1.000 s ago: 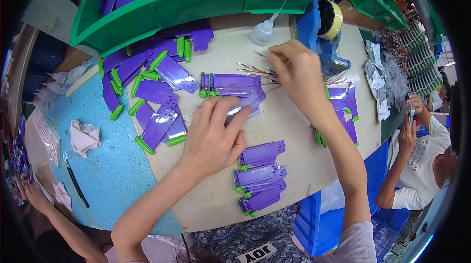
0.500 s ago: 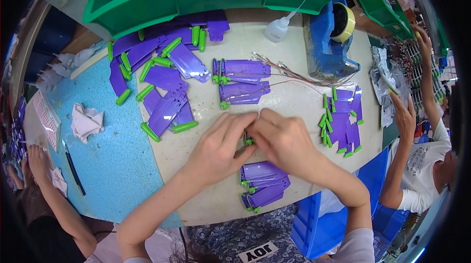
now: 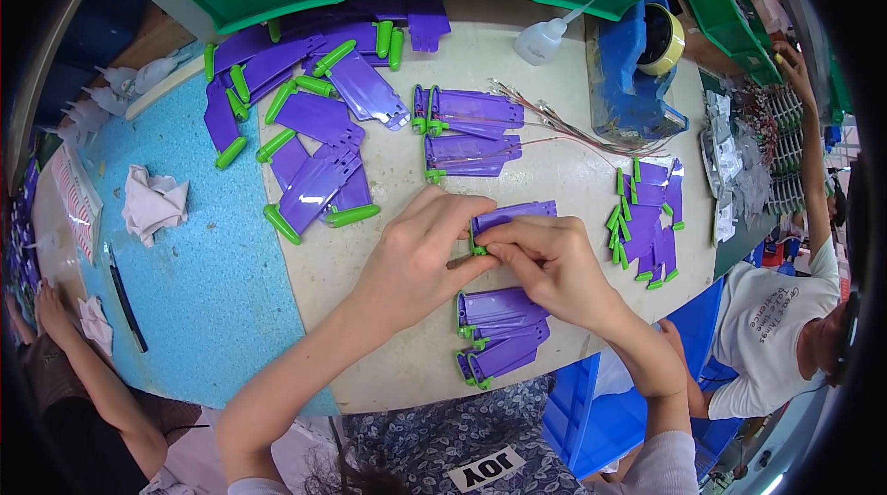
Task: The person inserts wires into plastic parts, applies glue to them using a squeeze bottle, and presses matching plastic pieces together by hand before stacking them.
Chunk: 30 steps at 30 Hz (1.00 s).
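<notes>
Over the pale surface (image 3: 393,384), the left hand (image 3: 416,259) and right hand (image 3: 554,264), fingertips pinched narrow, hold a purple plate (image 3: 527,211) between them, near the middle; it looks light, stiff, rather slippery, perhaps fragile where thin, so best gripped at its small green end (image 3: 478,250)

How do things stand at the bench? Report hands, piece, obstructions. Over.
Left hand, right hand: both pinch the green end of a purple piece. Green end partly hidden by the hands. Blue tape dispenser stands clear of both.
</notes>
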### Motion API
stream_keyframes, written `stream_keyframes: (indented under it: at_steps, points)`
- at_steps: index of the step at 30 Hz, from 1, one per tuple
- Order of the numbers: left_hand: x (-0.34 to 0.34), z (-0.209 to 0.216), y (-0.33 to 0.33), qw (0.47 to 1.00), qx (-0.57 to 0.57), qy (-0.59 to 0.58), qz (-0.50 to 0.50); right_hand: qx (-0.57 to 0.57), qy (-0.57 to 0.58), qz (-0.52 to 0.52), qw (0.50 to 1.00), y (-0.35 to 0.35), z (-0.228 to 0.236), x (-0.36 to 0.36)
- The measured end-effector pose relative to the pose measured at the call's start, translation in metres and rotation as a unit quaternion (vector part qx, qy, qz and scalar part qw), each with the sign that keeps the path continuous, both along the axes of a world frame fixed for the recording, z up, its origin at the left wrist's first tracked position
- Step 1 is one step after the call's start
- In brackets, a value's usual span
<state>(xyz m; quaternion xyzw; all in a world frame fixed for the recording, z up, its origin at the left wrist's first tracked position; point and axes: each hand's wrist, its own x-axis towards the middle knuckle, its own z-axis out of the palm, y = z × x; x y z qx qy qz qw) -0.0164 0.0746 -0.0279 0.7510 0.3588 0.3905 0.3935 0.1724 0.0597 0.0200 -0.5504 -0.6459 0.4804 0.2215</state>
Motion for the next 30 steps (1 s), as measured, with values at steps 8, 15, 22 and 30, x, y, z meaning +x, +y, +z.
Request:
stream_keyframes:
  at_steps: [8, 15, 22, 30]
  points:
    - [0.003, 0.003, -0.003, 0.996, 0.039, 0.051, 0.058, 0.004, -0.071, -0.122, 0.990, 0.016, -0.003, 0.009]
    - [0.003, 0.004, 0.015, 0.965, 0.222, 0.134, -0.026, 0.158, -0.160, -0.114, 0.968, 0.019, 0.001, 0.009]
    - [0.004, 0.012, 0.017, 0.967, 0.202, 0.135, -0.072, 0.294, -0.182, -0.368, 0.863, 0.060, 0.051, 0.100]
    - [0.007, 0.010, 0.016, 0.982, 0.138, 0.110, -0.058, -0.033, 0.265, -0.389, 0.882, 0.051, 0.046, 0.125]
